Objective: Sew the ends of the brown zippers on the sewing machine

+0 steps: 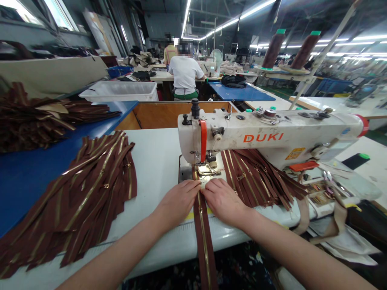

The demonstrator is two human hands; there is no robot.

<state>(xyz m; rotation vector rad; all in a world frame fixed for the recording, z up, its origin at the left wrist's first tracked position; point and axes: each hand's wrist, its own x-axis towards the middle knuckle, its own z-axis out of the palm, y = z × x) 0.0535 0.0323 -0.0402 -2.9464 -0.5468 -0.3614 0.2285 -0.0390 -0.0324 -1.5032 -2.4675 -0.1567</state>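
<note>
A brown zipper (205, 241) with gold teeth runs from below the table edge up under the needle area of a white sewing machine (236, 131). My left hand (181, 199) pinches the zipper's left edge just in front of the presser foot (207, 169). On the opposite edge, my right hand (222, 199) has its fingers closed on the same zipper, thumbs and fingertips nearly meeting. A gold slider lies on the strip just below my fingers. To the left spreads a pile of brown zippers (99, 193); more zippers (250, 177) lie right of the needle, partly beneath the machine arm.
Further brown strips (45, 117) lie on a blue surface at the left. A parts tray (326, 197) with scissors sits at the right. Two thread cones (273, 50) stand behind the machine. A white bin (121, 91) and a person in a white shirt (185, 74) are ahead.
</note>
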